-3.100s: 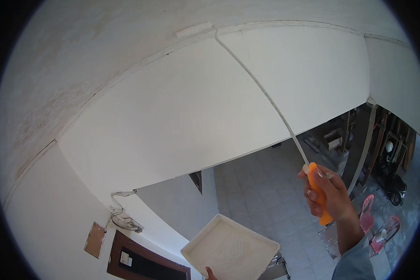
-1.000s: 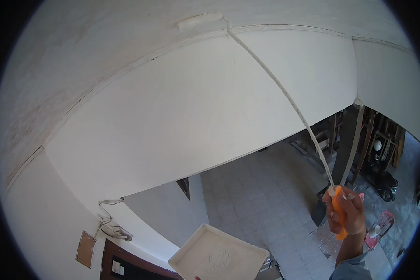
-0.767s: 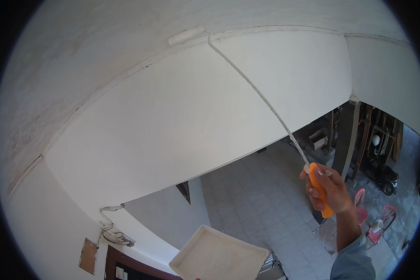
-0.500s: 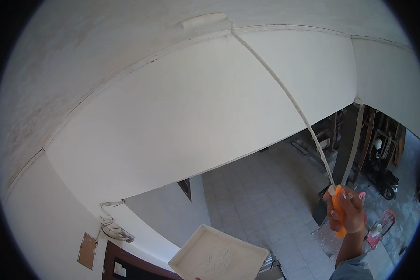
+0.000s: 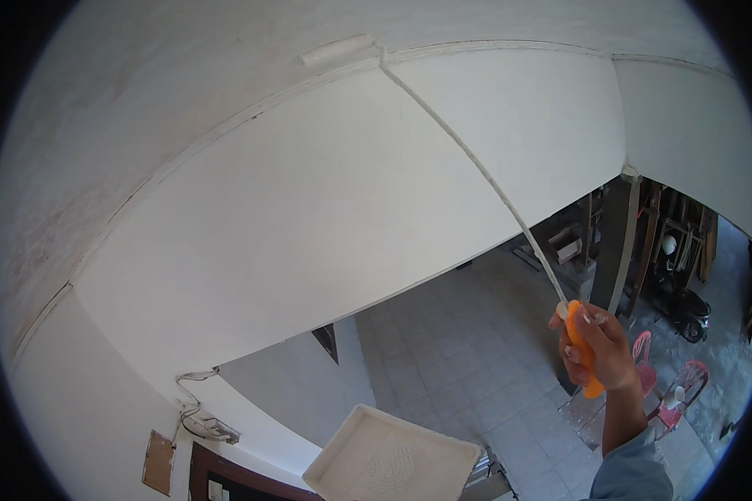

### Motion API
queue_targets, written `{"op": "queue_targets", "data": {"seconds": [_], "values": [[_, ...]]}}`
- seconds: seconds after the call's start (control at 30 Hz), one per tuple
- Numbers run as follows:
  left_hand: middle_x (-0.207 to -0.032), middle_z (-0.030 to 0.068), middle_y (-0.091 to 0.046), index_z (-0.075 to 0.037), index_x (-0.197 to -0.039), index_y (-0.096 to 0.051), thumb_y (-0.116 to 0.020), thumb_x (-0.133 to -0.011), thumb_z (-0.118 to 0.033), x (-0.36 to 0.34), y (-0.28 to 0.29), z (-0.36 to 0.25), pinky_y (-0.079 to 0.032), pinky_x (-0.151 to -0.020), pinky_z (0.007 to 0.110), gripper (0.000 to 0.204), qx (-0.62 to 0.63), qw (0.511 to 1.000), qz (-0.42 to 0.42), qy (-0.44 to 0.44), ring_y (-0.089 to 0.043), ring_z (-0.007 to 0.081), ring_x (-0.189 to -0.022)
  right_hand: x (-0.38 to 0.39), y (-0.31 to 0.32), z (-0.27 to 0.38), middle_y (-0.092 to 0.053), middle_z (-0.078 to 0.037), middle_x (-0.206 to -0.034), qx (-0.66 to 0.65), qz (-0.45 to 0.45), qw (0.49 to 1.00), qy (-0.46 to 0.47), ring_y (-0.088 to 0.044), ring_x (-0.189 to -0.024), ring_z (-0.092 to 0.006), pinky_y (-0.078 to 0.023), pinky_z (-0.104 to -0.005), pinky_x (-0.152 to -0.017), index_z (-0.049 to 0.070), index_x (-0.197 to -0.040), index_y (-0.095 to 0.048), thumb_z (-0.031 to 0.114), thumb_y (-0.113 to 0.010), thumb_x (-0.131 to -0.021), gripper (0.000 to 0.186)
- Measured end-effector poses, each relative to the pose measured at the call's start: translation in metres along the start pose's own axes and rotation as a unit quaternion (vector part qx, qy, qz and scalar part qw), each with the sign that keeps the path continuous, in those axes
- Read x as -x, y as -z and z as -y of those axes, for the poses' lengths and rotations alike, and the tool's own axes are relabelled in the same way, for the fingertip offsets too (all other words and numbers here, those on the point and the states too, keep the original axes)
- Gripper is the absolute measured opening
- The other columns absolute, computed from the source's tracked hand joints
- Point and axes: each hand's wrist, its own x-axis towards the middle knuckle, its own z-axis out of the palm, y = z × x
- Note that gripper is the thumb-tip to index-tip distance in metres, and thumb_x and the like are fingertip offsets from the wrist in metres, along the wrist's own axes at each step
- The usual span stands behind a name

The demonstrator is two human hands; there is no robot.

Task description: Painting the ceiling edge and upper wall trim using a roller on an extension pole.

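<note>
My right hand [image 5: 597, 346] is closed round the orange handle of a paint roller [image 5: 468, 150]. Its long thin frame, crusted with white paint, rises up and to the left. The white roller sleeve [image 5: 337, 51] lies against the ceiling [image 5: 175, 67], beside the moulding [image 5: 259, 108] where it meets the wall. A pale paint tray [image 5: 334, 442] with a ribbed pattern and a whitish coating shows at the bottom centre, tilted and cut off by the lower edge. My left hand is not visible, and what supports the tray is hidden.
A white wall [image 5: 334, 192] ends above an opening over a tiled floor [image 5: 443, 334]. Loose wires [image 5: 196, 409] hang at lower left, near a dark door frame [image 5: 200, 472]. Beyond a dark post [image 5: 617, 242] are a motorcycle [image 5: 685, 313] and red chairs [image 5: 681, 397].
The roller sleeve has shifted left and slightly down in the picture, still along the ceiling edge. My right hand has moved up and left with the handle. The tray is nearly unmoved.
</note>
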Motion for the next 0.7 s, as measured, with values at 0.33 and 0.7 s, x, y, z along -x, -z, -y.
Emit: {"op": "queue_targets", "data": {"seconds": [0.33, 0.7], "values": [[-0.103, 0.0214, -0.060, 0.012, -0.124, -0.045, -0.045, -0.081, -0.076, -0.009, -0.002, -0.007, -0.052, -0.080, 0.043, 0.098, 0.005, 1.000, 0.014, -0.004, -0.060, 0.0266, -0.091, 0.034, 0.008, -0.004, -0.051, -0.003, -0.059, -0.018, -0.014, 0.999, 0.032, -0.045, -0.036, -0.0069, -0.039, -0.0197, -0.034, -0.002, -0.099, -0.057, 0.032, -0.036, -0.102, 0.040], [-0.104, 0.0212, -0.059, 0.011, -0.125, -0.044, -0.044, -0.081, -0.075, -0.009, 0.001, -0.009, -0.051, -0.081, 0.043, 0.097, 0.000, 1.000, 0.028, -0.006, -0.059, 0.0265, -0.092, 0.015, 0.006, -0.002, -0.049, -0.002, -0.059, -0.017, -0.008, 1.000, 0.004, -0.044, -0.036, -0.0059, -0.039, -0.0193, -0.035, 0.001, -0.099, -0.056, 0.033, -0.037, -0.102, 0.038]]}}
